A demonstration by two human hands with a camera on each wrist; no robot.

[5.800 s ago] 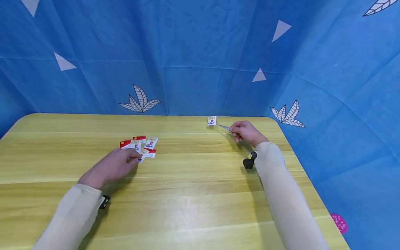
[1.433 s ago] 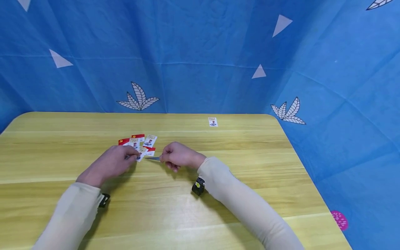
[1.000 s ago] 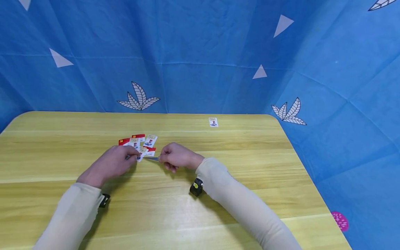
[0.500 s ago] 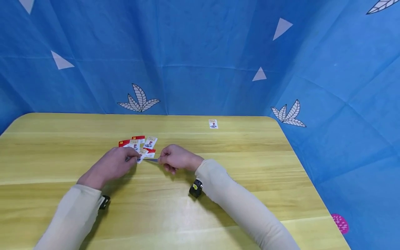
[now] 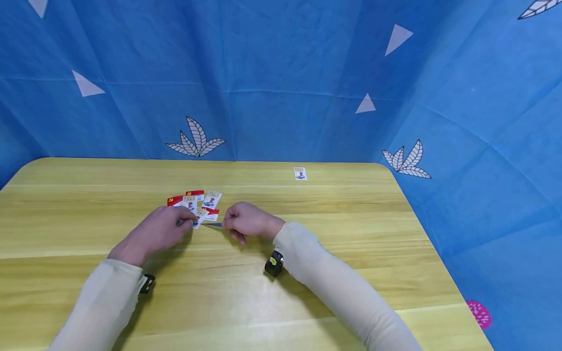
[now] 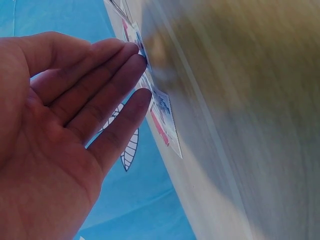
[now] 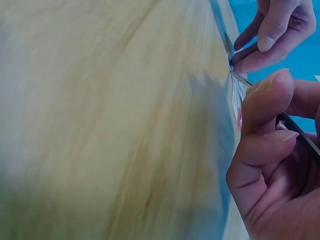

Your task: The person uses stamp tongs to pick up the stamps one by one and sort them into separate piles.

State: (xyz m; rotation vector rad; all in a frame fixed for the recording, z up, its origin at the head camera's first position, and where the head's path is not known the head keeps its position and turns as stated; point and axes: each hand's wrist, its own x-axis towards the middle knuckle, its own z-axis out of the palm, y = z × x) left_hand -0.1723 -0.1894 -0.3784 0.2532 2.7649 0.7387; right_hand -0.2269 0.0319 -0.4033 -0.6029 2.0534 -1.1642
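A small pile of little picture cards (image 5: 212, 199), some white and some with red tops, lies overlapping left of the table's middle. My left hand (image 5: 160, 226) rests its fingertips on the near side of the pile; in the left wrist view its fingers (image 6: 120, 122) are stretched fairly straight onto the cards. Between thumb and fingers, my right hand (image 5: 250, 222) pinches a pair of tweezers (image 5: 213, 225). Their points reach the edge of the nearest white card (image 5: 202, 214), right beside the left fingertips. The dark tweezer handle (image 7: 300, 134) runs back through the right hand.
One single white picture card (image 5: 300, 173) lies apart near the table's back edge, right of centre. The wooden table (image 5: 246, 292) meets a blue patterned curtain (image 5: 281, 87) at the back and right.
Several seconds ago the right hand held the tweezers by the single card at the back; it has since moved left and nearer, to the pile. In the last second both hands barely move.
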